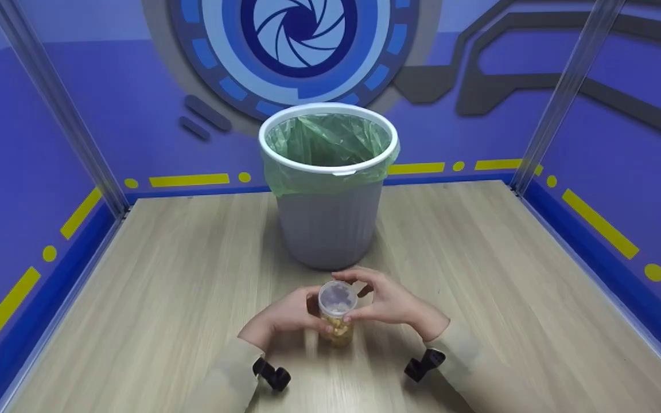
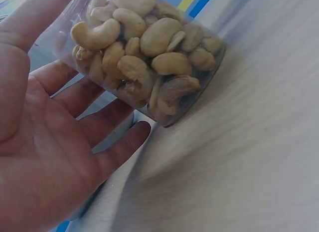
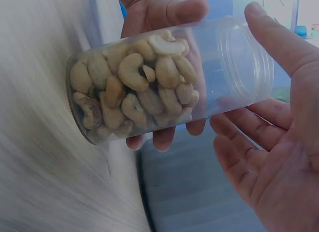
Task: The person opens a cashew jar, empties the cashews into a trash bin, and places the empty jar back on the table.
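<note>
1 tabletop (image 1: 181,275) | 1 bin (image 1: 330,223) | 1 cashew jar (image 1: 336,308) | 2 hands (image 1: 293,312) (image 1: 387,299) holding

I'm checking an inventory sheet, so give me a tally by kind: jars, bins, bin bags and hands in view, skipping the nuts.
Jar: 1
Bin: 1
Bin bag: 1
Hands: 2 (left hand, right hand)
Total: 5
</note>
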`<state>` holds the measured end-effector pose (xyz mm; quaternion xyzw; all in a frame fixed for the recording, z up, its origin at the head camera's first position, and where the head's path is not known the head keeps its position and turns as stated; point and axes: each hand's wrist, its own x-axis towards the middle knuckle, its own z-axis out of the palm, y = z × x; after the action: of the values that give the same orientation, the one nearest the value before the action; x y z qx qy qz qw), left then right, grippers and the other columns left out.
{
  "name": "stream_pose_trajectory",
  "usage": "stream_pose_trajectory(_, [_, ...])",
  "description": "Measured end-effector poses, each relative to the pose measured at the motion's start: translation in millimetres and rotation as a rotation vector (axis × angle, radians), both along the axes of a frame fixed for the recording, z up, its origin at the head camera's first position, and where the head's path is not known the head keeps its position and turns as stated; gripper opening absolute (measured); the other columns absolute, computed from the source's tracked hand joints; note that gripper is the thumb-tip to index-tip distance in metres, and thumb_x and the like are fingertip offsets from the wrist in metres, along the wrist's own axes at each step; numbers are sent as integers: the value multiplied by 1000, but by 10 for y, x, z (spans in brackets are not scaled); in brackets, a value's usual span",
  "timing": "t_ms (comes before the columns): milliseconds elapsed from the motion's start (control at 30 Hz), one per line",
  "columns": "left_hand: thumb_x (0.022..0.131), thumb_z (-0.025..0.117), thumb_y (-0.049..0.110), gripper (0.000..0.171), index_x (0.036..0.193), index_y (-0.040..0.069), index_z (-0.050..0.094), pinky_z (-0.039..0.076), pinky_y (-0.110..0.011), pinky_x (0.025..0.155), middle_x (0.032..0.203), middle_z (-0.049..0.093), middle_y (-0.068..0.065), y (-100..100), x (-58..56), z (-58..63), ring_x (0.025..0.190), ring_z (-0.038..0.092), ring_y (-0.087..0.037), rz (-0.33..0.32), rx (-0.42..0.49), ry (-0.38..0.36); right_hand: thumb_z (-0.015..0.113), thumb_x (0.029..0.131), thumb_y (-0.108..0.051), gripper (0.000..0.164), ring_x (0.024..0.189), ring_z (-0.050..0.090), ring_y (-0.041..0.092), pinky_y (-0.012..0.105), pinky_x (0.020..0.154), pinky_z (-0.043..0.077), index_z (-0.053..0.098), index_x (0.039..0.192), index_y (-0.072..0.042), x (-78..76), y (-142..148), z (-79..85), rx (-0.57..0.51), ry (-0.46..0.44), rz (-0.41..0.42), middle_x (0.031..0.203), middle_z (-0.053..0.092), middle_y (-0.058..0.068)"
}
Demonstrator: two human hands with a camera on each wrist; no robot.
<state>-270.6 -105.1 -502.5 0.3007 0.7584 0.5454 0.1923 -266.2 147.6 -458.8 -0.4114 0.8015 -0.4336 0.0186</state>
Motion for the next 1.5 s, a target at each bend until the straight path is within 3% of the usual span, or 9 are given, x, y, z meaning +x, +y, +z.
stream_pose_trajectory(400, [81, 85, 18, 68, 141, 4, 57, 45, -36, 108, 131, 67, -12, 33, 9, -11, 118, 61, -16, 35, 32, -10, 88, 82, -24, 64, 118, 61, 21, 29, 85, 54, 63, 138, -10, -21, -1, -29, 7, -36, -30, 132, 68, 8])
stream_pose_trajectory(633, [84, 83, 21, 70, 144, 2, 54, 49, -33, 101, 131, 66, -18, 51, 13, -14, 113, 61, -15, 100, 66, 9, 85, 86, -23, 62, 118, 59, 28, 39, 87, 58, 61, 140, -7, -38, -8, -43, -26, -90, -45, 134, 66, 13])
stream_pose_trajectory(733, [83, 84, 27, 67, 141, 6, 57, 50, -34, 98, 128, 66, -14, 53, 31, 30, 111, 61, -15, 152, 49, 29, 83, 87, -21, 62, 118, 57, 29, 36, 87, 58, 59, 142, -6, -41, -14, -46, -45, -112, -51, 137, 63, 14])
stream_pose_trajectory(867, [82, 86, 31, 60, 132, 12, 61, 50, -37, 96, 123, 68, -7, 62, 57, 103, 109, 62, -16, 230, 14, 86, 81, 89, -16, 62, 119, 56, 31, 31, 88, 58, 56, 144, -2, -42, -28, -51, -93, -143, -70, 141, 60, 17])
stream_pose_trajectory(1033, [81, 89, 32, 55, 126, 16, 62, 51, -41, 93, 119, 69, -4, 92, 93, 165, 105, 62, -18, 314, -27, 174, 79, 90, -12, 62, 120, 55, 32, 34, 89, 58, 53, 144, 3, -17, -66, -58, -147, -170, -115, 143, 57, 22])
stream_pose_trajectory(1200, [77, 90, 39, 57, 123, 20, 63, 53, -38, 89, 116, 70, -1, 133, 126, 188, 101, 63, -16, 387, -124, 284, 80, 90, -14, 62, 119, 58, 34, 32, 88, 58, 53, 143, 5, 25, -127, -68, -149, -152, -185, 139, 58, 24])
stream_pose_trajectory(1333, [75, 91, 45, 59, 122, 21, 64, 53, -35, 85, 113, 72, 0, 156, 131, 186, 97, 64, -15, 420, -189, 373, 81, 89, -18, 60, 115, 61, 34, 32, 85, 58, 56, 139, 6, 54, -163, -60, -130, -132, -255, 133, 61, 23])
stream_pose_trajectory(1500, [74, 91, 45, 60, 123, 20, 66, 53, -34, 82, 110, 73, -1, 150, 129, 183, 93, 64, -14, 413, -209, 388, 84, 87, -21, 55, 105, 65, 29, 31, 83, 58, 62, 130, 5, 51, -181, -63, -117, -96, -289, 124, 66, 20])
